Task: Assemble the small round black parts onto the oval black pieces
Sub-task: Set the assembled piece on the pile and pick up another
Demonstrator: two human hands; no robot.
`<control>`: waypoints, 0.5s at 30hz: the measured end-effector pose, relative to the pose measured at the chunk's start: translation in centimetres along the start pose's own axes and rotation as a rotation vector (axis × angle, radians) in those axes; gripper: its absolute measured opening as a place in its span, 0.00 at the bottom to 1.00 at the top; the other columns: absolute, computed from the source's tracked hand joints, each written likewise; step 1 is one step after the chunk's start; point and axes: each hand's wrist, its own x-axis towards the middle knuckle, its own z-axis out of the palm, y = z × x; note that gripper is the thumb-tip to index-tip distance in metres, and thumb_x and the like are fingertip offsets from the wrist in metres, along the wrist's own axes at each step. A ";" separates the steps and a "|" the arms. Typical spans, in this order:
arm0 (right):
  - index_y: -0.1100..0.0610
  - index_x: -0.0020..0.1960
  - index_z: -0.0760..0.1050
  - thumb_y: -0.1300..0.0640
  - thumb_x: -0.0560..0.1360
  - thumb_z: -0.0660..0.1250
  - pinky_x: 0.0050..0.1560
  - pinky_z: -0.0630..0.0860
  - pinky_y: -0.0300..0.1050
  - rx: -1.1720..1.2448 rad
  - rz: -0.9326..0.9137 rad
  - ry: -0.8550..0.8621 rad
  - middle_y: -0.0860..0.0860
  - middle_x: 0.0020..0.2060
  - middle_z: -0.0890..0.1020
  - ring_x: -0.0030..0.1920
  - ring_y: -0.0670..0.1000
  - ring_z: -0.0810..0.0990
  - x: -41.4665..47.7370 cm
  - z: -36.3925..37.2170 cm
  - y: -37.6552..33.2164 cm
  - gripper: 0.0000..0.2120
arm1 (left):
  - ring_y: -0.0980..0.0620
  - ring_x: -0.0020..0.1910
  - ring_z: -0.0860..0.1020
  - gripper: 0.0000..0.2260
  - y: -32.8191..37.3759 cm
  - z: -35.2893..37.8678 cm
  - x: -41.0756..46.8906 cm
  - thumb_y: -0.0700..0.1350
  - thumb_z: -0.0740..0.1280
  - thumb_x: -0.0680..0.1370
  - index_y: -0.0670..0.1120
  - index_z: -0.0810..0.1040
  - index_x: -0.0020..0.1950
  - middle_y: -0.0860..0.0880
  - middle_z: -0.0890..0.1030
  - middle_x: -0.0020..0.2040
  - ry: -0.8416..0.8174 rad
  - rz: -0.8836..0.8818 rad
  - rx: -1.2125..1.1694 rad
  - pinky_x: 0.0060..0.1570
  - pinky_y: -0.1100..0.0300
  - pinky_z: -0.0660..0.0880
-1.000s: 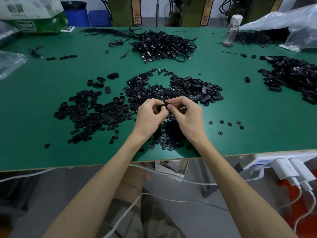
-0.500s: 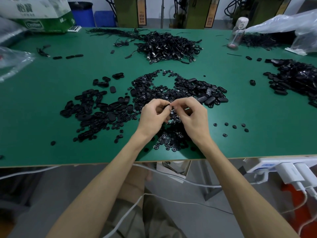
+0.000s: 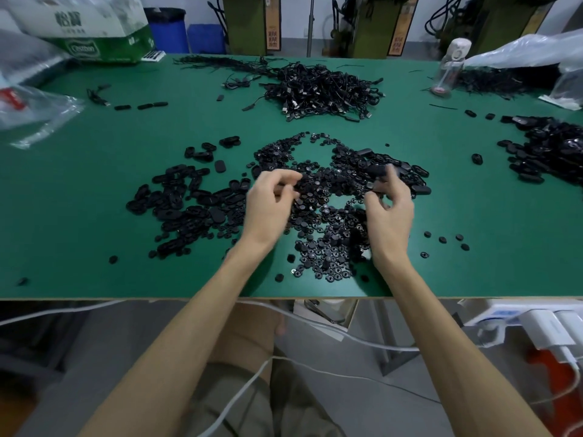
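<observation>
left hand [image 3: 268, 201] hovers over the left edge of the round parts [image 3: 328, 247] heap. fingers are curled in, thumb toward the index. it's motion-blurred, so we can't tell if anything is pinched there.

right hand [image 3: 391, 209] is over the right side of the same heap, well apart from the left, fingers also curled. a dark oval [image 3: 377, 170] sits right at its index fingertip. blur hides whether it's gripped or just lying on the heap behind, so we can't call that one either.

the round parts heap fills the table [image 3: 79, 190] centre between and beyond both hands and runs down toward the near edge. a few loose round ones [image 3: 441, 239] lie just right of the right wrist.

ovals [image 3: 189, 209] are heaped left of the left hand, touching the round heap. more of them [image 3: 421, 189] lie along the heap's right edge, just past the right fingers. a third black heap [image 3: 549, 149] sits at the far right, well apart.

further back at centre there's a tangle of cables [image 3: 321, 89]. bottle [image 3: 449, 67] is back right, next to a clear bag [image 3: 520, 52]. box [image 3: 94, 29] is back left, with another bag [image 3: 38, 111] at the left edge.

below the near edge on the right we see a power strip [image 3: 504, 313] with white plugs, and a white cord [image 3: 347, 337] running across over the lap.
</observation>
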 end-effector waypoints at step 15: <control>0.55 0.75 0.73 0.46 0.80 0.70 0.76 0.58 0.47 -0.614 -0.219 -0.484 0.50 0.74 0.74 0.77 0.54 0.63 -0.1 1.5 0.8 0.27 | 0.30 0.63 0.72 0.12 -4.9 -13.6 1.6 0.44 0.71 0.82 0.36 0.76 0.50 0.30 0.76 0.59 -0.037 -0.429 1.049 0.63 0.37 0.71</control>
